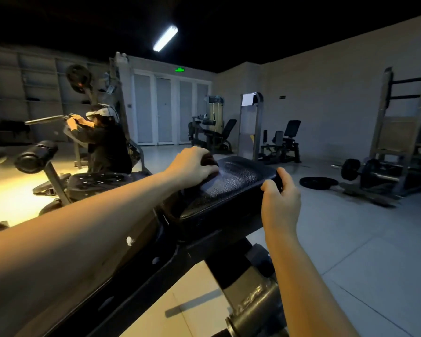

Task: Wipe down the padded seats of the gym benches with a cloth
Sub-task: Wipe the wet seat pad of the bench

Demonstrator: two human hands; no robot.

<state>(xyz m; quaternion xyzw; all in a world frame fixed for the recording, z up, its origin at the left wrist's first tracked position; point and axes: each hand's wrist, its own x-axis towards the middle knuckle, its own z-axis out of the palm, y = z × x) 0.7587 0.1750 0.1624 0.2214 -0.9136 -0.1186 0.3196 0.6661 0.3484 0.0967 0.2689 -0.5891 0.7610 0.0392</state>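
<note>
The black seat [236, 181] of the bench [156, 266] sat right in front, tilted up a little at its far end. Its top was bumpy and shiny.

The left hand [192, 166] lay on the left side of the seat, near the far end. Its fingers were curled over a dark cloth [208, 158] and pressed it down on the pad. Only a small bit of the cloth stuck out from under the fingers, so its full shape could not be seen. A pale, shiny patch showed on the pad just beside that hand.

The right hand [280, 193] held the right edge of the seat. The thumb and fingers were wrapped round the edge in a grip.

The dark bench frame ran down under both arms toward the bottom of the view.

On the left, another person [105, 144] in dark clothes had both hands on a bar [46, 119]. A long light [165, 38] glowed on the dark ceiling, and a green sign [179, 69] shone above pale doors [163, 110] at the back. On the right, a barbell [350, 169] and a flat plate [318, 183] lay on the grey floor [350, 239], well apart from the bench. More machines [281, 142] stood by the far wall.
</note>
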